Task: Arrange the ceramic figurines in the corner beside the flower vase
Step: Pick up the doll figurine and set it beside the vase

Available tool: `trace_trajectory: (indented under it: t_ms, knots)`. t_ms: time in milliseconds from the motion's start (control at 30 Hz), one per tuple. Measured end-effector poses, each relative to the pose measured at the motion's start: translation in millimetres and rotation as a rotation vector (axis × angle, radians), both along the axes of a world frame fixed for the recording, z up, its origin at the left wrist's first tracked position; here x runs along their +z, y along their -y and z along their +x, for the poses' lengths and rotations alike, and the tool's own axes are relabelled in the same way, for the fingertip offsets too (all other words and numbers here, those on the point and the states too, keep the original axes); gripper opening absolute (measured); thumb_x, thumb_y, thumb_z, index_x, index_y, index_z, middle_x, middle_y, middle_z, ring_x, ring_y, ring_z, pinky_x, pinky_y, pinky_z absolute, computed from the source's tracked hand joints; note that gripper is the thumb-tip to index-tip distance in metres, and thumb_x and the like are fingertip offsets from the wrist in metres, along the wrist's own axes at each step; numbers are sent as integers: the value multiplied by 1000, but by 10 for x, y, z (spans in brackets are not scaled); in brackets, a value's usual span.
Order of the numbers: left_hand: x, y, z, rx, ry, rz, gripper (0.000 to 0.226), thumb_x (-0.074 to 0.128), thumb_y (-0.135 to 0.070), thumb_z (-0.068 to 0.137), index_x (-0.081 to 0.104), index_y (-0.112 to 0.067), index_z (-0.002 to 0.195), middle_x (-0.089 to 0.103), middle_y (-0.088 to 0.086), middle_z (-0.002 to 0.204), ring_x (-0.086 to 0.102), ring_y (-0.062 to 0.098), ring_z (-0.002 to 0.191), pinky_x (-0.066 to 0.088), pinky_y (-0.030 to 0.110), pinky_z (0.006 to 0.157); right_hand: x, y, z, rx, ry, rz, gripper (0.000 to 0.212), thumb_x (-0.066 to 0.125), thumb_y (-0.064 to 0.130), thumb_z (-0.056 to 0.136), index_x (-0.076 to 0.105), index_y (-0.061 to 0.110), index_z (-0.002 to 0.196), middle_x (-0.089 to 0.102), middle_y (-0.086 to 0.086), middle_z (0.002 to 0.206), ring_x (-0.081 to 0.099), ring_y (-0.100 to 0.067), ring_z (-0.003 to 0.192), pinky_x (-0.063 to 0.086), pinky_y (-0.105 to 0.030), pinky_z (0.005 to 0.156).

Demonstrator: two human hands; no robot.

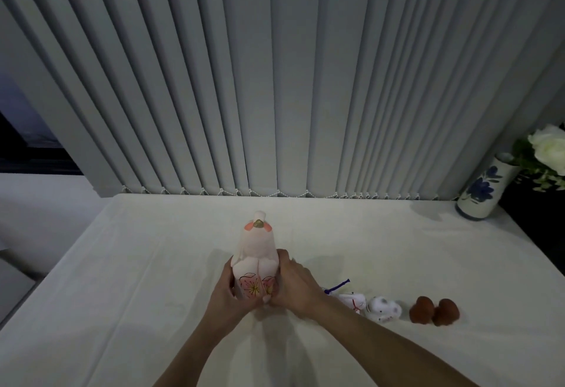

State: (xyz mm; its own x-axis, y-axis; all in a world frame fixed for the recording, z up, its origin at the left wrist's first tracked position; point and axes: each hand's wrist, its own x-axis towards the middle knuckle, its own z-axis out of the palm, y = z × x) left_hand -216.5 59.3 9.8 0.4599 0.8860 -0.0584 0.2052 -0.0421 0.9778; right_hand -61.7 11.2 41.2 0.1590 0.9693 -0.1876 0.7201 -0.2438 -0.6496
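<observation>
Head view: both hands, left hand [227, 290] and right hand [295, 287], fingers closed round the pink figurine [256, 260], mid-table [137, 264], well apart from the vase [483, 192]. Glazed ceramic, likely slippery and breakable; low two-sided hold near its base looks wise.

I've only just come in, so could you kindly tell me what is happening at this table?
A person holds a tall pink-and-white figurine between the left hand and right hand, both in a closed grip around its base. Three smaller pieces wait to the right: a white one partly behind the wrist, a spotted white one, and a brown pair. The flower vase stands in the far right corner.
</observation>
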Motion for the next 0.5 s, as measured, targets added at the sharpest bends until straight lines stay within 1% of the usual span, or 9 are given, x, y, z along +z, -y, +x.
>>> trace_trajectory:
  t_ms: [67, 133, 200, 300, 367, 433, 500]
  knots:
    - [85, -56, 108, -4, 11, 23, 75, 87, 4, 56, 50, -32, 111, 62, 0, 110, 66, 5, 93, 56, 13, 63, 58, -57, 109, -8, -11, 24, 73, 77, 27, 66, 35, 10, 122, 61, -18, 112, 58, -36, 102, 47, -36, 74]
    - [185, -119, 265, -13, 23, 44, 73, 84, 9, 57, 50, -28, 110, 62, 1, 109, 66, 2, 90, 55, 11, 61, 128, -107, 258, -14, -22, 58, 74, 79, 28, 65, 35, 9, 122, 62, -17, 110, 58, -36, 100, 41, -31, 67]
    - [283, -184, 430, -27, 48, 57, 74, 83, 12, 57, 50, -22, 114, 62, 1, 109, 66, 3, 92, 54, 9, 62, 217, -139, 423, -21, -31, 90, 77, 80, 29, 63, 34, 10, 122, 63, -16, 110, 59, -34, 99, 38, -29, 66]
    - [430, -297, 850, -86, 56, 82, 79, 84, 10, 58, 46, -17, 122, 61, -2, 111, 62, 6, 99, 54, 8, 64, 369, -143, 826, -74, -34, 139, 80, 82, 31, 62, 34, 13, 123, 65, -13, 111, 61, -34, 100, 38, -28, 67]
    - [505, -366, 1221, -140, 53, 95, 81, 84, 8, 58, 46, -23, 123, 62, -5, 110, 63, 2, 97, 54, 9, 65, 468, -110, 1160, -129, -28, 168, 82, 82, 31, 63, 33, 14, 126, 66, -12, 113, 62, -33, 102, 38, -27, 68]
    - [559, -413, 1623, -181, 48, 105, 78, 86, 4, 58, 47, -29, 118, 64, -8, 107, 64, 0, 95, 53, 7, 63, 554, -51, 1521, -181, -24, 191, 83, 82, 32, 63, 33, 14, 127, 65, -11, 115, 62, -33, 104, 42, -29, 69]
    - [591, -429, 2026, -232, 47, 100, 80, 87, 0, 57, 47, -25, 122, 64, -8, 109, 64, -1, 95, 52, 6, 63, 608, 21, 1875, -233, -22, 199, 82, 82, 32, 64, 33, 15, 127, 65, -10, 116, 62, -32, 105, 44, -30, 71]
